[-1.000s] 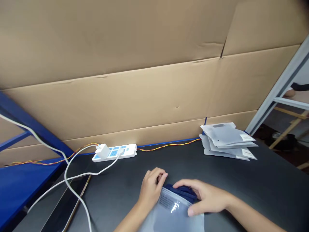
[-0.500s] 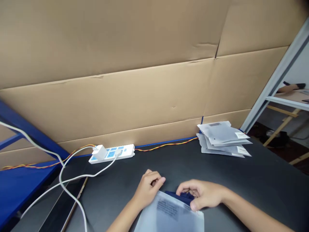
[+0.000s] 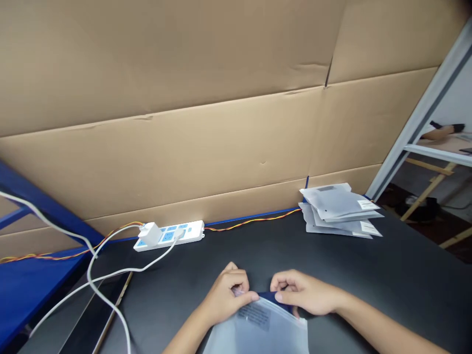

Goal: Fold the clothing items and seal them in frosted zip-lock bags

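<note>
A frosted zip bag [image 3: 271,332] with a printed text block is held at its open top edge above the black tabletop [image 3: 228,246], in the near middle of the view; its lower part is cut off by the frame. Dark blue fabric [image 3: 283,304] is seen at the mouth of the bag, between the two hands. The left corner of the mouth is pinched by the left hand [image 3: 228,295], its fingers curled and its thumb laid along the edge. At the right part of the mouth, the fabric and the bag's edge are gripped by the right hand [image 3: 306,294], with the fingers bent in and the thumb nearly closed against them; how much of each is caught cannot quite be told, as the fingertips are partly hidden.

A stack of similar frosted bags [image 3: 339,211] with white labels is set at the far right of the tabletop, near the cardboard panel [image 3: 206,157]. At the far left, a white power strip [image 3: 191,232] is laid, with a white adapter [image 3: 150,234] and a white cable [image 3: 147,268] plugged in. Behind it, twisted red and yellow wires [image 3: 254,220] are run along the panel's foot.
</note>
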A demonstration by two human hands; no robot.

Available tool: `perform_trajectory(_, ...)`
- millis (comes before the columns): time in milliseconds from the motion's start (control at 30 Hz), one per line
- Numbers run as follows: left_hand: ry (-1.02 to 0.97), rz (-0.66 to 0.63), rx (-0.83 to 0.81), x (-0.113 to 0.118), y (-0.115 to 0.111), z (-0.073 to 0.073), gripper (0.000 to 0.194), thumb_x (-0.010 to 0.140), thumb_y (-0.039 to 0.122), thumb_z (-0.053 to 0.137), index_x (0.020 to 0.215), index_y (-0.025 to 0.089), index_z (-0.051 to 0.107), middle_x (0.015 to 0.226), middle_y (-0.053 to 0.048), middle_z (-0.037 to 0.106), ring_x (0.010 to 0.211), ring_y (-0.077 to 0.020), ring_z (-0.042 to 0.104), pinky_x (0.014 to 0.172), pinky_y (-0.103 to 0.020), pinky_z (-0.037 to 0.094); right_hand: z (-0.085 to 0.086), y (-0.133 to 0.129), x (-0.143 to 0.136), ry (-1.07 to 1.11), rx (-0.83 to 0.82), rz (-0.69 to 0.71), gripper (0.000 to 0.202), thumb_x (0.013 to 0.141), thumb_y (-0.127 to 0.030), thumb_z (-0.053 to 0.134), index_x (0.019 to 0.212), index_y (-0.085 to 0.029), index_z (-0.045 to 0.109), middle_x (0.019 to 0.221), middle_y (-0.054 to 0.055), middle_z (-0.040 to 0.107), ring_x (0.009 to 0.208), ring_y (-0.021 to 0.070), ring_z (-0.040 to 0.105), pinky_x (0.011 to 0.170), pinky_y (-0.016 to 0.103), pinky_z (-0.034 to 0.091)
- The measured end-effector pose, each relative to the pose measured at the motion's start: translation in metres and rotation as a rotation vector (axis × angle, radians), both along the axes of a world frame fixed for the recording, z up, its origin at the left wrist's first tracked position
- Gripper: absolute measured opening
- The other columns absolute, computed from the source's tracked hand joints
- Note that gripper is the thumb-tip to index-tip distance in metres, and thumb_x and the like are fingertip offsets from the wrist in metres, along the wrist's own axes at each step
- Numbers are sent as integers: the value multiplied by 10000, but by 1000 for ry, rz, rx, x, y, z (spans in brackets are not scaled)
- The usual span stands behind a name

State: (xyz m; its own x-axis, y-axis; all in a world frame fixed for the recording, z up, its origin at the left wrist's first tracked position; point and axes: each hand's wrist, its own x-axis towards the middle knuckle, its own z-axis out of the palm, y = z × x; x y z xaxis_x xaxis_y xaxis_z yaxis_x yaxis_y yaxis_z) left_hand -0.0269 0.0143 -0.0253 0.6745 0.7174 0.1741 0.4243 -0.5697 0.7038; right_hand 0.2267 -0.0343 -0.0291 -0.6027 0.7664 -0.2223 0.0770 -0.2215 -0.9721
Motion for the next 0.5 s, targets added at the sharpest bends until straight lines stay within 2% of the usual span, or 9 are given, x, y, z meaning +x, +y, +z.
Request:
perform_trajectory(100,-9,16,18,1,-1,-2,428,843,468,704,571,194,520,574,24,503,680,-160,440,642,-263,344,3,-2,-1,-9,13,77,316,884,-489,617,979,-189,602,713,-62,481,571,71,503,540,197,502)
perform_trajectory(200,3,36,35,2,-2,-4,420,846,469,700,580,193,531,580,24,499,687,-162,436,638,-261,343,-2,-3,-5,-27,23,-22,294,821,-391,701,1010,-218,556,825,-50,529,531,57,522,452,170,470)
perform_trajectory(300,8,60,63,2,-3,-5,414,858,464,689,589,192,530,586,20,509,691,-164,438,637,-262,339,-3,-4,-10,-72,28,-111,300,797,-430,715,895,-195,557,725,-62,496,480,57,475,414,175,465)
perform_trajectory(400,0,93,90,1,-3,-5,401,869,450,679,597,195,531,590,17,524,688,-165,439,630,-263,339,7,-4,-8,-51,59,-11,404,866,-555,603,787,-159,618,661,-48,441,578,87,462,530,211,508)
perform_trajectory(500,-1,123,115,2,-3,-5,392,876,430,676,597,195,532,597,10,539,693,-168,442,631,-266,345,18,-5,-1,-40,100,141,439,897,-574,560,910,-152,681,673,-44,467,606,81,418,596,204,451)
